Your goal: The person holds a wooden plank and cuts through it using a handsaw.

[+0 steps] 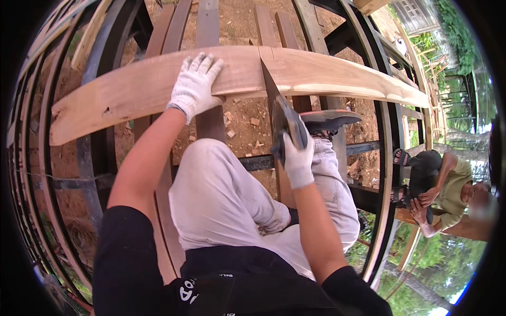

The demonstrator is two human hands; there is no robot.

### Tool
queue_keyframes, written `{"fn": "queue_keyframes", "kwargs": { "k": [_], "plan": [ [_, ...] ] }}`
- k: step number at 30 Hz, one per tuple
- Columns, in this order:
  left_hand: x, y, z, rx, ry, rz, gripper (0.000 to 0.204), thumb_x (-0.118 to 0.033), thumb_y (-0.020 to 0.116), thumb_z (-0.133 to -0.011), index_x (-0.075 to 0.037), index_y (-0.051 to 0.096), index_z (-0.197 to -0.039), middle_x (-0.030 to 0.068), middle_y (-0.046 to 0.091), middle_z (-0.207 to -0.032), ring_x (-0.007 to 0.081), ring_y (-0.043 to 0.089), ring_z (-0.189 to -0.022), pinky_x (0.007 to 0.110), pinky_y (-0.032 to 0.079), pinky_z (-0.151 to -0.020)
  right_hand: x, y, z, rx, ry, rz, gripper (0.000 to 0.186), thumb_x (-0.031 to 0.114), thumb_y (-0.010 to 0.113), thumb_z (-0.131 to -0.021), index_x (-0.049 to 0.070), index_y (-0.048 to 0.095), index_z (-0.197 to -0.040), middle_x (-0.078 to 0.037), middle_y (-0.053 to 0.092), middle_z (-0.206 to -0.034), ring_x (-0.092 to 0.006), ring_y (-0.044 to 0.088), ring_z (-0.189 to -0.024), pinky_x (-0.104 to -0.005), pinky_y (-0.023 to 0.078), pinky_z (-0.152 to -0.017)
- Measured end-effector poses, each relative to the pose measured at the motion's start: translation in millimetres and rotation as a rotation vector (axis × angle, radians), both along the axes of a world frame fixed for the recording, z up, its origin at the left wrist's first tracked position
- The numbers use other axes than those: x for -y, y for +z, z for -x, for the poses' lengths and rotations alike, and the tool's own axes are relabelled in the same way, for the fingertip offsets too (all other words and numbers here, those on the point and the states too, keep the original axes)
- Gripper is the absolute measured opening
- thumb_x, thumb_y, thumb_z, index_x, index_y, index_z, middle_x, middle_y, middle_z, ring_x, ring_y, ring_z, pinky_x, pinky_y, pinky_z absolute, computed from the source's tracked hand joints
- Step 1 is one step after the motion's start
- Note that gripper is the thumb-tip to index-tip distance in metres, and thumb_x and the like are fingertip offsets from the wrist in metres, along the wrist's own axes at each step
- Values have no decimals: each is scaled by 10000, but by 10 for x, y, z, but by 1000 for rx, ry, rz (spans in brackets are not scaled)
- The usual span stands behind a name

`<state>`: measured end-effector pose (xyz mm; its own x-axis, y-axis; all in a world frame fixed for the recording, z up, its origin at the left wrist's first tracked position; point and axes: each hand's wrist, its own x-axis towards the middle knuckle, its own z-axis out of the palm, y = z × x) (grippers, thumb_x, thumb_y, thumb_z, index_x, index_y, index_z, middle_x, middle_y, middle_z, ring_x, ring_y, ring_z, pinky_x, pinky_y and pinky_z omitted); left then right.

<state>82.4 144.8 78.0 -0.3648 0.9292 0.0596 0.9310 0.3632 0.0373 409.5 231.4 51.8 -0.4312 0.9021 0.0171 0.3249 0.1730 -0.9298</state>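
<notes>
A long, wide wooden plank [134,87] lies crosswise in front of me, over the beams. My left hand [196,84], in a white knit glove, rests on top of it with fingers stretched flat and the thumb by its near edge. Gripped by its dark handle, a handsaw [271,89] is in my right hand [299,160], gloved as well. The blade slants away from me, its tip end at a cut line near the plank's far edge. Part of the saw's handle is hidden by my fingers.
Beams and slats [207,23] run away from me with open gaps between them. Wood offcuts lie on the brown ground [240,124] below. My dark shoe [327,120] is just right of the saw. Another person [445,184] sits at the right, hands together.
</notes>
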Motion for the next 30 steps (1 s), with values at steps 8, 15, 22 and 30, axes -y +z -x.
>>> {"fn": "queue_keyframes", "kwargs": {
  "k": [8,15,22,30],
  "plan": [
    [-317,-31,-175,-36,-15,-54,1032,-552,872,-826,-139,455,-1674,191,442,-1746,364,361,-1656,617,221,-1363,186,45,-601,-117,-36,236,570,-2,733,-995,-82,592,-1542,-171,701,-1484,-241,688,-1317,-397,544,-1121],
    [-483,-7,-345,-31,-74,-41,1068,-561,873,-831,-119,431,-1697,192,442,-1747,369,341,-1663,579,205,-1379,-748,307,381,-96,-53,243,458,102,780,-966,-13,700,-1402,-101,771,-1088,-164,725,-897,-358,612,-820],
    [-435,26,-248,-55,-71,-51,1092,-548,908,-801,-106,444,-1686,193,444,-1748,374,363,-1652,589,218,-1371,1065,924,-1487,-164,-41,256,565,70,701,-1012,-65,545,-1537,-102,734,-940,-140,653,-642,-284,559,-636],
    [-627,42,-423,27,-90,-24,1085,-536,894,-818,-101,430,-1697,196,432,-1757,366,338,-1668,610,196,-1374,-792,-81,189,-98,-75,87,507,63,786,-950,-46,683,-1434,-144,795,-1235,-186,744,-1104,-364,574,-1007]
  ]
}}
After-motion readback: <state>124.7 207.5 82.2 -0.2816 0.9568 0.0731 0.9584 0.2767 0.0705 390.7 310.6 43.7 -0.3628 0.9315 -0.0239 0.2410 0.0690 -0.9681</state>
